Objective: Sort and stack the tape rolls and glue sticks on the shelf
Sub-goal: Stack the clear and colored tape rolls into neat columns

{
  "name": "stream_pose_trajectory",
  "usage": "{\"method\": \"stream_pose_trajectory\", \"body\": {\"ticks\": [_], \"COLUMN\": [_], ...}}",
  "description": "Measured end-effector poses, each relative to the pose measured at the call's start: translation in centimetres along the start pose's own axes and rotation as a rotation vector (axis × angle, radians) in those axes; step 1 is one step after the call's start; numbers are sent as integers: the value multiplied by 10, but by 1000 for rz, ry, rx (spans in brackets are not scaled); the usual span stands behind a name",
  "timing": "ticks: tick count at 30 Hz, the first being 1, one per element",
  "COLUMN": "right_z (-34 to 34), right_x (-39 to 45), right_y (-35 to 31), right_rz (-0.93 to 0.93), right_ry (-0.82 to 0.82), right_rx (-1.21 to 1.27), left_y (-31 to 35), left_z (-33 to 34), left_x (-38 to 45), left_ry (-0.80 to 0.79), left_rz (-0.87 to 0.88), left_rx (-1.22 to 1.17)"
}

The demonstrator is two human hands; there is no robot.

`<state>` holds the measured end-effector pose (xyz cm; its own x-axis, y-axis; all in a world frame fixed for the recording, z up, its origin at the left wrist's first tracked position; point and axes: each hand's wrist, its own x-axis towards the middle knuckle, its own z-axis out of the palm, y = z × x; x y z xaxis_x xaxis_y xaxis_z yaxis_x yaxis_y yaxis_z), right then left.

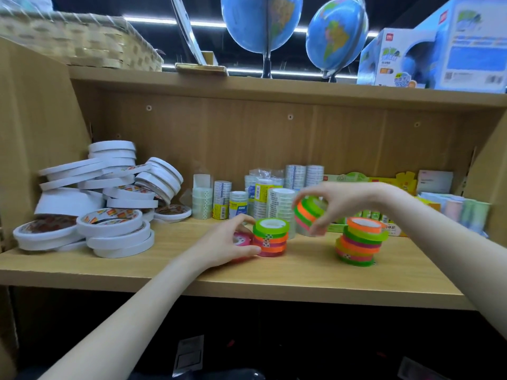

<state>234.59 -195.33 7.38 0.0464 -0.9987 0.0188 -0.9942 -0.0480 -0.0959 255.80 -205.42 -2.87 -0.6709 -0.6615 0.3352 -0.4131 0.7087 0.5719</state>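
Hidden or unclear first. Your left hand covers most of a pink roll on the wooden shelf; only its top face shows between thumb and fingers. Fingers curl round that roll and touch the short neon stack just right of it. How many rolls that stack holds is hard to say; green on top, orange and pink bands below, edges blurred.

Your right hand hangs above the shelf, fingers pinching a tilted neon bundle, green, orange and pink; motion blur smears it, count uncertain. It is in the air between the short stack and the taller neon stack, which stands upright further right, roughly seven bands, orange uppermost.

Left end: a slumped heap of white tape rolls, too overlapped to count, several tilted.

Back row: clear tape packs, about eight sleeves, partly behind your right hand. The green and yellow boxes at right are cut by your wrist; contents unreadable.

Above: two globes, tops cropped, one wicker basket, one blue carton.
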Motion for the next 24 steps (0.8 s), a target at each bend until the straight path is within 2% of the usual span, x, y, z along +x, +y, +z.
{"method": "stream_pose_trajectory", "body": {"ticks": [2, 3, 8, 12, 15, 18, 21, 24], "right_z": [-14, -17, -8, -9, -12, -16, -21, -18], "right_x": [1, 3, 20, 17, 12, 10, 16, 37], "right_y": [-4, -7, -10, 0, 4, 1, -8, -26], "right_rz": [-42, -53, 79, 155, 167, 147, 51, -34], "right_ry": [118, 120, -100, -130, -143, -64, 127, 246], "right_rx": [68, 69, -196, -255, -251, -230, -200, -134], "left_y": [6, 10, 29, 37, 42, 38, 16, -17], "left_z": [5, 9, 36, 53, 54, 41, 13, -12], "left_x": [4, 6, 23, 35, 39, 35, 29, 25], "left_ry": [-26, -40, -19, 37, -4, 4, 119, 196], "left_rz": [22, 39, 54, 26, 45, 79, 78, -9], "left_rx": [-16, -22, -46, -57, -89, -160, -181, 60]}}
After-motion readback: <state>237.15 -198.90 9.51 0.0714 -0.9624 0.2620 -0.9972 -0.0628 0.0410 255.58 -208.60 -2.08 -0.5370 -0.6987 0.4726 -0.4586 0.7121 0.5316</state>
